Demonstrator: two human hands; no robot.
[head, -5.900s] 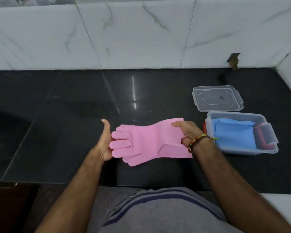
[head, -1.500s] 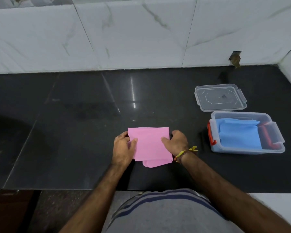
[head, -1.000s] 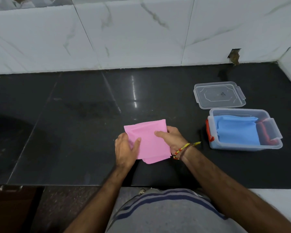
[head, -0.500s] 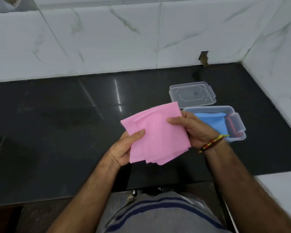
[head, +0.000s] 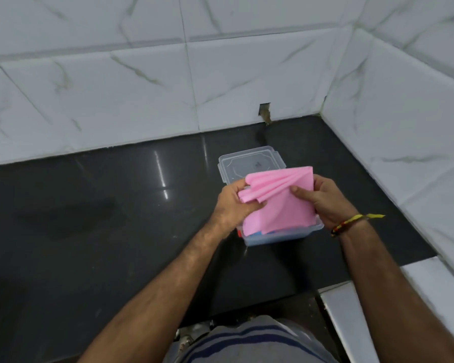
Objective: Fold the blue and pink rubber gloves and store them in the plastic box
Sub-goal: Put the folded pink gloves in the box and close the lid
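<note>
The folded pink glove (head: pixel 286 205) is held in the air just above the clear plastic box (head: pixel 286 235), covering most of it. My left hand (head: pixel 236 203) grips the glove's left edge, where its layers fan apart. My right hand (head: pixel 323 199) pinches the right side, thumb on top. A sliver of the blue glove (head: pixel 257 233) shows inside the box under the pink one. The box's front wall and a red latch at its left end are visible.
The box's clear lid (head: pixel 249 162) lies flat on the black countertop (head: pixel 116 218) just behind the box. White marble-look tiled walls close the back and right sides. The counter's front edge runs near my body.
Both hands lifted the folded pink glove off the counter and carried it right, over the box. The view has swung right with them.
</note>
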